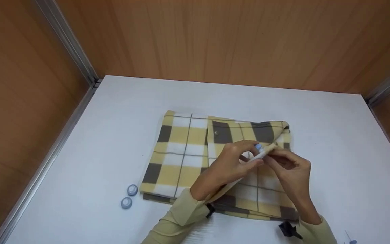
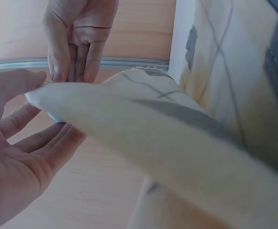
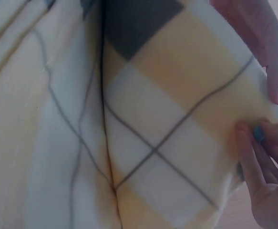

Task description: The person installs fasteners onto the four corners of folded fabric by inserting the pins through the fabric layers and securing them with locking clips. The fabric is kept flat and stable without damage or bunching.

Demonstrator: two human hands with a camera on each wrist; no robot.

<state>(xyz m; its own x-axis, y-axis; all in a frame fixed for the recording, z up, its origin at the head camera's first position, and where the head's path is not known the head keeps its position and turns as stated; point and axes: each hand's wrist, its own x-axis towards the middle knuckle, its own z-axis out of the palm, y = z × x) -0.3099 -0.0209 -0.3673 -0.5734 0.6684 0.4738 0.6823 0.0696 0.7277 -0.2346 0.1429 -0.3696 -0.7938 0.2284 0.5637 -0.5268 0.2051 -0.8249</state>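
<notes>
A yellow, white and grey plaid fleece blanket [image 1: 171,169] lies folded on the table, one flap lifted. My left hand [image 1: 227,166] pinches the raised blanket edge [image 2: 129,119], with a light-blue cap [image 1: 258,146] between index finger and cloth. Close beside it, my right hand [image 1: 291,173] has thumb and fingertips brought together at the flap's corner. From the right wrist, a small blue piece [image 3: 258,134] shows between those right fingertips [image 3: 243,131]; cloth hides part of it. The left fingers [image 3: 274,86] reach over the same edge from above.
Two round grey-blue caps [image 1: 129,196] lie left of the blanket. A blue-headed pin [image 1: 352,241] with a thin upright needle stands at the lower right. Wooden panels [image 1: 229,40] with metal rails [image 1: 71,44] border the white table [image 1: 80,142].
</notes>
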